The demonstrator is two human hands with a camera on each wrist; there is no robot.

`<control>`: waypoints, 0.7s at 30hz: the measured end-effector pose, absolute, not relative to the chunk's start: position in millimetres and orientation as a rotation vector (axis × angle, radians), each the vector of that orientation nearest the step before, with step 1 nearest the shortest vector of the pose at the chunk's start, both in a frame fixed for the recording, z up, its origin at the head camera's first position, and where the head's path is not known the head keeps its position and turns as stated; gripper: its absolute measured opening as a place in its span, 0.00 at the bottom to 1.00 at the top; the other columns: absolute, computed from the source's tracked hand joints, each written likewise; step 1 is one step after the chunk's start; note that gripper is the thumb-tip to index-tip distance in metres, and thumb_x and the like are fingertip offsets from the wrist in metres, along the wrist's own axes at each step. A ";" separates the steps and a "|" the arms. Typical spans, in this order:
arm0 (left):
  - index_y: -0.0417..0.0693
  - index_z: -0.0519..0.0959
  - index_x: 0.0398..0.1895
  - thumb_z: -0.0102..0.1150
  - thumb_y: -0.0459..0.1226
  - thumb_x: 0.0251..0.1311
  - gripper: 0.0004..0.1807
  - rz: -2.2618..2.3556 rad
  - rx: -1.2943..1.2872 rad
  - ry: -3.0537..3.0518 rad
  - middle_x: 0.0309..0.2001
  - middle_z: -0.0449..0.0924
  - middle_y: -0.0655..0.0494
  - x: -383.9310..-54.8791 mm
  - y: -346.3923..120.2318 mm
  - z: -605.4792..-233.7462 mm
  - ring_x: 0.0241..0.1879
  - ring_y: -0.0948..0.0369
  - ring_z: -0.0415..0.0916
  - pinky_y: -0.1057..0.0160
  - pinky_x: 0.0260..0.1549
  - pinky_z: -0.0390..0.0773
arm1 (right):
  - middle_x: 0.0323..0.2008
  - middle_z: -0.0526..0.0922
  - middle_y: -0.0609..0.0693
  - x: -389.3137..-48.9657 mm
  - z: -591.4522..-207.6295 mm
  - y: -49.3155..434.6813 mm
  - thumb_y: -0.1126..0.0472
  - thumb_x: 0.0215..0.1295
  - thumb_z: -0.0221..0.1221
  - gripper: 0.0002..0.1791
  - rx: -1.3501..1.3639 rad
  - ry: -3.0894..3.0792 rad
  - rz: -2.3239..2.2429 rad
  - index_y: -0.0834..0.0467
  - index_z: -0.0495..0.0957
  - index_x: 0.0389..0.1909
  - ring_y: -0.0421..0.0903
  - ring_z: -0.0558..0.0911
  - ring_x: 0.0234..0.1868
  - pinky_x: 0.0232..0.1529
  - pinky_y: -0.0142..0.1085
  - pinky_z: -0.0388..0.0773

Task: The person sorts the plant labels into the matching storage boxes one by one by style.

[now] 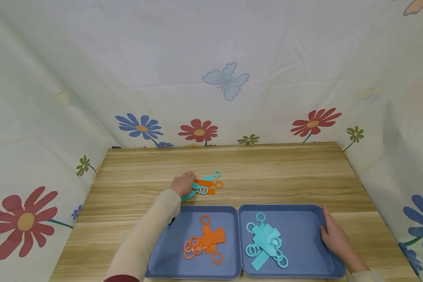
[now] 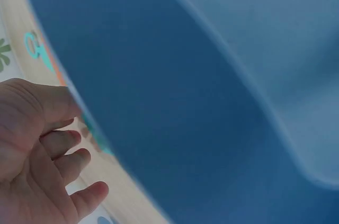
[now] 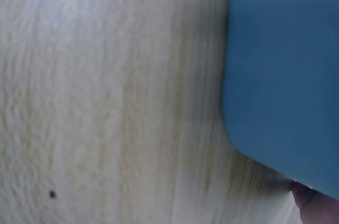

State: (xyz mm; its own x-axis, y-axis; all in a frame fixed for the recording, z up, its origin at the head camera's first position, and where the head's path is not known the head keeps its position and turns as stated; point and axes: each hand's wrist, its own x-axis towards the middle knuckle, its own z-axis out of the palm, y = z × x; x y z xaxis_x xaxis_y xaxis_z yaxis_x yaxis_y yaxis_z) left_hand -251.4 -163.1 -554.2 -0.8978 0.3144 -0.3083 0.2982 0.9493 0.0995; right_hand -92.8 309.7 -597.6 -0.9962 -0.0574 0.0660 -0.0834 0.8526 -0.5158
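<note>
A small pile of flat plastic tags with ring ends, teal [image 1: 216, 174] and orange [image 1: 218, 185], lies on the wooden table behind the trays. My left hand [image 1: 184, 184] reaches to the pile's left end. In the left wrist view, that hand [image 2: 39, 150] has its outer fingers loosely bent, while the tray wall hides the foremost fingertip; I cannot tell whether it pinches a tag. My right hand [image 1: 336, 239] grips the right rim of the right blue tray [image 1: 303, 235], thumb over the inside. Teal tags [image 1: 266, 241] lie heaped in this tray.
The left blue tray [image 1: 169, 250] stands side by side with the right one and holds a heap of orange tags [image 1: 208, 239]. My left forearm crosses over its left rim. A flower-printed cloth [image 1: 229, 82] surrounds the table [image 1: 268, 168] at the back and sides.
</note>
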 end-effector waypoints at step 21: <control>0.48 0.76 0.30 0.61 0.32 0.48 0.06 -0.044 0.543 2.954 0.32 0.78 0.55 -255.6 -171.5 -565.1 0.32 0.56 0.75 0.57 0.29 0.75 | 0.60 0.53 0.76 -92.7 -597.5 309.2 0.73 0.56 0.46 0.39 0.113 -2.984 0.823 0.69 0.37 0.66 0.73 0.59 0.56 0.50 0.61 0.59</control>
